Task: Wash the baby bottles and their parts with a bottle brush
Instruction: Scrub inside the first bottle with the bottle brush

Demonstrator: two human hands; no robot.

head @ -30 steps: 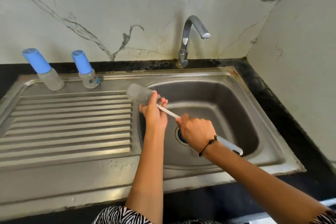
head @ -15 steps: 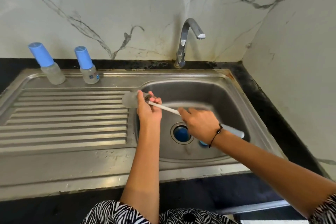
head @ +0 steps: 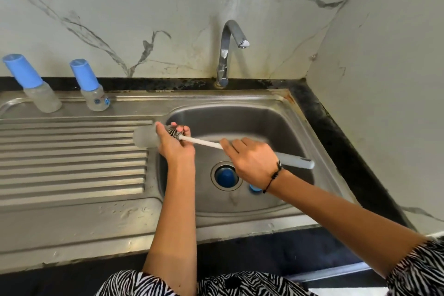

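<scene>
The open bottle (head: 146, 136) lies on its side over the left edge of the sink bowl (head: 240, 115). The left hand (head: 173, 144) has its fingers curled around the bottle's neck. The bottle brush (head: 206, 143) has its bristly end at the bottle's mouth, and the right hand (head: 252, 163) grips its white handle. So this bottle looks like it is being scrubbed now. Two more bottles, the far-left bottle (head: 40, 94) and the second bottle (head: 95, 96), stand on the draining board (head: 72, 163) with blue caps on; they probably wait their turn. A small blue part (head: 254, 188) lies in the bowl near the drain (head: 225, 175). The tap (head: 228, 50) runs no water.
</scene>
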